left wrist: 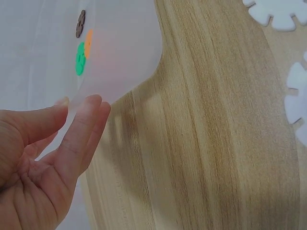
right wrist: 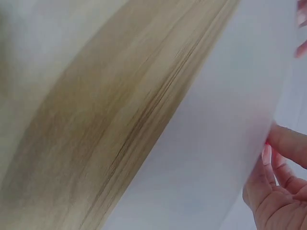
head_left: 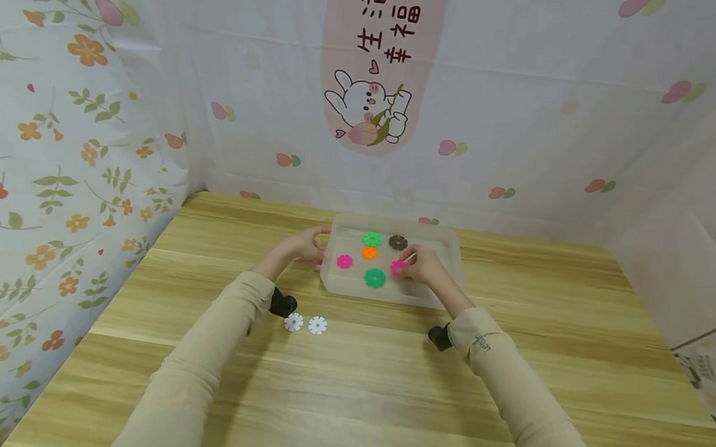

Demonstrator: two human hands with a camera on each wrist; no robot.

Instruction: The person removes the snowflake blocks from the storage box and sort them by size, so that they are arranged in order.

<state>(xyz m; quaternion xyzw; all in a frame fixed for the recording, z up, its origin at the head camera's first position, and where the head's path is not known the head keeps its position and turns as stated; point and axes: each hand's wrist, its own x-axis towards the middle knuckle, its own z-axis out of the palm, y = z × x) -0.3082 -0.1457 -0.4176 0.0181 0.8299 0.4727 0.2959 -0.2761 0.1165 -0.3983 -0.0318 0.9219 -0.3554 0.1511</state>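
Observation:
A translucent plastic tray [head_left: 418, 297] lies on the table with notched snowflake building discs in it. My left hand [head_left: 304, 246] is at its left end; in the left wrist view the thumb [left wrist: 55, 117] and fingers hold the tray's wall from either side. Over the tray's right half, my right hand [head_left: 424, 265] pinches a pink snowflake disc [head_left: 397, 267] between thumb and fingertips. The tray's wall hides most of that disc in the right wrist view. Around it sit another pink disc [head_left: 345, 262], an orange disc [head_left: 369, 253], two green discs [head_left: 375, 278] and a brown disc [head_left: 398, 242].
Two white snowflake discs [head_left: 317, 325] lie on the wooden table [head_left: 347, 400] in front of the tray, near my left wrist. A printed cloth [head_left: 494, 109] hangs behind the table, and a floral cloth [head_left: 78, 165] hangs at the left.

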